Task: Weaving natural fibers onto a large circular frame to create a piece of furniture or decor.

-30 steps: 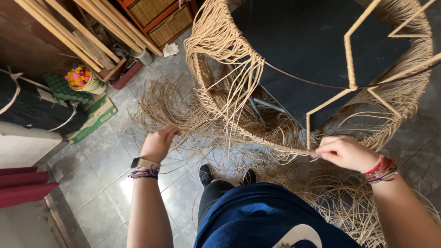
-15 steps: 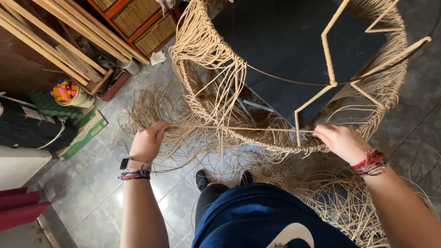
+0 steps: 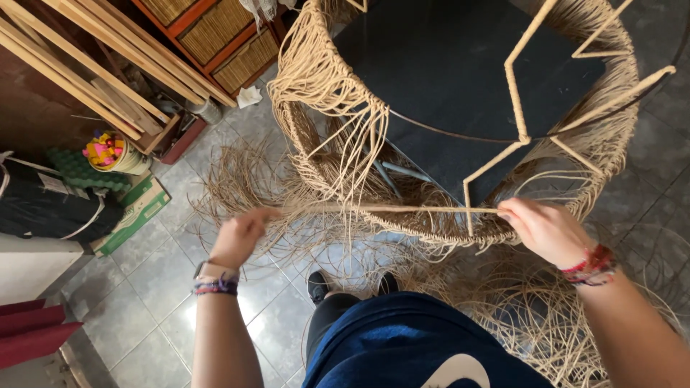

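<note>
A large round frame [image 3: 514, 86] wrapped in tan fibre stands before me, its woven wall [image 3: 316, 79] hung with loose strands. A taut bundle of fibre strands [image 3: 381, 209] runs level between my hands, in front of the frame's lower rim. My left hand [image 3: 241, 233] is closed on the strands' left end, a watch and bracelets at its wrist. My right hand [image 3: 544, 228] pinches the right end against the rim, red bracelets on its wrist. My black shoes [image 3: 320, 285] show below on the floor.
Loose fibre [image 3: 517, 316] lies heaped on the grey tiled floor [image 3: 144, 287]. Wooden slats [image 3: 86, 65] and an orange wicker-front cabinet [image 3: 215, 36] stand at the upper left. A tub of coloured bits [image 3: 108, 152], a green box [image 3: 136, 212] and a black bag [image 3: 43, 208] sit left.
My left hand has risen and pulled left, drawing the strands out straight and taut. My right hand stays at the rim. The view has shifted slightly.
</note>
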